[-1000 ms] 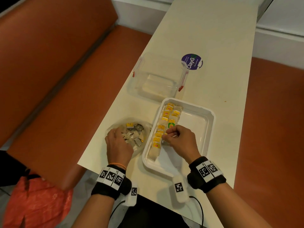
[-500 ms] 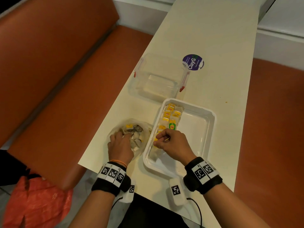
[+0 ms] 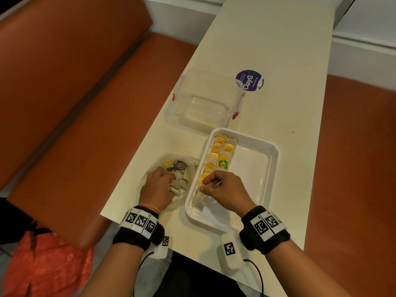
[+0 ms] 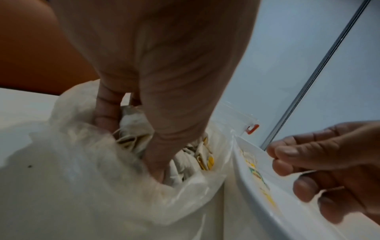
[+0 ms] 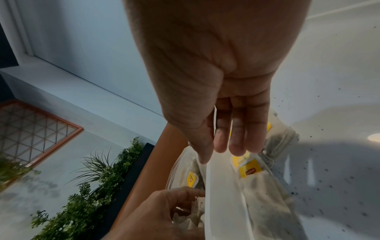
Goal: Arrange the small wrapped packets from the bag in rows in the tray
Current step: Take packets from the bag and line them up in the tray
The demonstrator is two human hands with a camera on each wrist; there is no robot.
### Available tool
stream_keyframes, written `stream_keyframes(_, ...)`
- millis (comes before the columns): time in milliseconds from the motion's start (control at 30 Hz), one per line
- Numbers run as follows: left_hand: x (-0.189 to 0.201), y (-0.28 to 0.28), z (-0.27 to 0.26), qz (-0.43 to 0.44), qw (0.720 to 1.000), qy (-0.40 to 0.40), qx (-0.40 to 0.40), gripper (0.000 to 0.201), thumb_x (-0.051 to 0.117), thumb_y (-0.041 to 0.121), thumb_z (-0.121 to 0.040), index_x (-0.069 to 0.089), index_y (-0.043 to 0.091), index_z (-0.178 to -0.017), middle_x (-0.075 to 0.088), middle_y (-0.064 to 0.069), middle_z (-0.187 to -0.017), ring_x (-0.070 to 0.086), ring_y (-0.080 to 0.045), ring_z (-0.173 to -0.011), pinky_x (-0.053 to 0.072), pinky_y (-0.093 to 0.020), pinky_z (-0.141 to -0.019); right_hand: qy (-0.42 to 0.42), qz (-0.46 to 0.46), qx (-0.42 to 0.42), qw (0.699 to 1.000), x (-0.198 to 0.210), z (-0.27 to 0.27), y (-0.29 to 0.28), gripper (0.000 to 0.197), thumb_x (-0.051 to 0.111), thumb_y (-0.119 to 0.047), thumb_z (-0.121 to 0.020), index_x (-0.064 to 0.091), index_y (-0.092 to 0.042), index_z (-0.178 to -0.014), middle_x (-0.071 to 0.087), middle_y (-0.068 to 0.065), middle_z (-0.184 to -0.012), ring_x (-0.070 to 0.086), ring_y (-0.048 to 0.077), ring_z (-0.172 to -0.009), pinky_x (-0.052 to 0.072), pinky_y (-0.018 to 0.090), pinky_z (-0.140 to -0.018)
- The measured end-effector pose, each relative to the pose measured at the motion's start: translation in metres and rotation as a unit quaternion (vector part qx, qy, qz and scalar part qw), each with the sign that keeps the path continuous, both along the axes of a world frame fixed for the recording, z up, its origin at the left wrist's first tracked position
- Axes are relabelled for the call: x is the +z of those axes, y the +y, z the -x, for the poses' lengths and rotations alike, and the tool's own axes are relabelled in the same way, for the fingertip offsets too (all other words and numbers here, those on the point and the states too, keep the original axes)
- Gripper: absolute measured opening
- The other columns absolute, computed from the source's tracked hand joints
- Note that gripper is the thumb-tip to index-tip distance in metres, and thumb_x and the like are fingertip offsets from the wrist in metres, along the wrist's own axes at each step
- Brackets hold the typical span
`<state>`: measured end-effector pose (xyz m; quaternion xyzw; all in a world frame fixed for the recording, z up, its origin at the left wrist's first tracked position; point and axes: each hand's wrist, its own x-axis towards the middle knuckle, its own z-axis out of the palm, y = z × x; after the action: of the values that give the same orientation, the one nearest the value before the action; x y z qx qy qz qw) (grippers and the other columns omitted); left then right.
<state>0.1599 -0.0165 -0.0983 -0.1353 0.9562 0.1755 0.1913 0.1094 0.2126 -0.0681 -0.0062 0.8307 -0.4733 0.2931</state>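
Note:
A white tray (image 3: 276, 155) holds two rows of yellow-tagged packets (image 3: 216, 151) along its left side, the second row ending at a green tag. My right hand (image 3: 206, 185) hovers low over the near end of the left row. Its thumb and forefinger pinch a thin white edge, apparently of a packet (image 5: 214, 116). Left of the tray lies the clear plastic bag (image 3: 150, 168) of loose packets (image 3: 180, 172). My left hand (image 3: 156, 187) is inside it, fingers curled round packets (image 4: 133, 128).
An empty clear container (image 3: 205, 101) with red clasps stands just beyond the tray, next to a round purple sticker (image 3: 249, 80). An orange bench (image 3: 75, 103) runs along the table's left edge. The tray's right half (image 3: 252, 168) is bare.
My right hand has shifted left and nearer, from the second row by the green tag to the near end of the first row. My left hand has stayed in the bag.

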Motion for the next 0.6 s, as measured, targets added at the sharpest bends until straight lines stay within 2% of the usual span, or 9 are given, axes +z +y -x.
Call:
stream_keyframes(67,-0.001,-0.002,0.002,-0.016,1.0,0.011,0.015,0.043,0.075,0.013,-0.088,0.069,0.026,-0.129,0.056,-0.001,-0.137,0.046,-0.03,-0.128,0.049,-0.042,-0.098,-0.002,-0.001,0.001,1.0,0.0,0.0,-0.001,0.018,0.089,-0.028,-0.081,0.075,-0.025,-0.093,0.076,-0.007,-0.088,0.069,0.007,-0.081,0.048,0.014,-0.072)
stream_keyframes(133,0.0,-0.006,0.005,-0.042,0.998,0.026,0.029,0.039,0.077,0.008,-0.086,0.074,0.025,-0.121,0.064,-0.002,-0.129,0.056,-0.028,-0.123,0.048,-0.033,-0.097,-0.002,-0.002,0.004,1.0,0.001,0.0,-0.001,0.018,0.089,-0.028,-0.081,0.076,-0.025,-0.093,0.076,-0.007,-0.087,0.068,0.005,-0.079,0.047,0.012,-0.071)
stream_keyframes(233,0.004,-0.011,0.007,-0.086,0.995,0.017,0.05,0.042,0.072,-0.001,-0.086,0.076,0.022,-0.122,0.068,-0.003,-0.128,0.062,-0.024,-0.12,0.044,-0.026,-0.097,-0.002,-0.001,0.003,1.0,0.001,0.001,0.001,0.018,0.089,-0.028,-0.081,0.076,-0.025,-0.093,0.075,-0.008,-0.086,0.066,-0.001,-0.075,0.046,0.01,-0.069)
stream_keyframes(300,0.006,-0.011,0.005,-0.089,0.995,0.018,0.048,0.049,0.063,-0.008,-0.088,0.074,0.02,-0.126,0.066,-0.003,-0.131,0.06,-0.026,-0.123,0.044,-0.028,-0.101,-0.001,-0.002,0.002,1.0,0.001,0.002,0.002,0.018,0.089,-0.027,-0.08,0.076,-0.024,-0.092,0.075,-0.008,-0.086,0.064,-0.005,-0.07,0.045,0.007,-0.066)
stream_keyframes(367,0.003,-0.008,0.003,-0.072,0.997,0.029,0.027,0.052,0.057,-0.009,-0.089,0.074,0.02,-0.128,0.064,-0.004,-0.133,0.056,-0.031,-0.125,0.048,-0.038,-0.104,-0.001,0.004,-0.002,1.0,0.001,0.002,0.002,0.018,0.089,-0.026,-0.081,0.076,-0.022,-0.093,0.075,-0.007,-0.087,0.063,-0.009,-0.067,0.044,0.004,-0.063)
stream_keyframes(433,0.0,-0.006,0.001,-0.055,0.998,0.039,0.02,0.048,0.056,-0.008,-0.091,0.075,0.02,-0.125,0.065,-0.007,-0.131,0.053,-0.034,-0.122,0.05,-0.045,-0.101,-0.001,0.008,-0.002,1.0,0.001,0.003,0.002,0.018,0.088,-0.025,-0.081,0.076,-0.02,-0.094,0.075,-0.006,-0.088,0.062,-0.011,-0.067,0.043,0.002,-0.063)
stream_keyframes(533,0.0,-0.005,0.002,-0.071,0.994,0.059,0.055,0.043,0.055,-0.009,-0.092,0.077,0.017,-0.117,0.069,-0.009,-0.125,0.056,-0.034,-0.12,0.051,-0.042,-0.099,-0.001,0.004,0.0,1.0,0.002,0.002,0.002,0.018,0.088,-0.027,-0.081,0.076,-0.023,-0.093,0.075,-0.008,-0.088,0.065,-0.006,-0.072,0.043,0.003,-0.063)
stream_keyframes(600,0.003,-0.003,0.002,-0.1,0.987,0.076,0.101,0.039,0.054,-0.009,-0.094,0.078,0.015,-0.112,0.071,-0.008,-0.121,0.06,-0.031,-0.119,0.049,-0.034,-0.096,-0.001,0.002,0.0,1.0,0.002,0.003,0.001,0.018,0.088,-0.028,-0.081,0.076,-0.025,-0.093,0.075,-0.009,-0.088,0.067,-0.001,-0.076,0.045,0.004,-0.064)
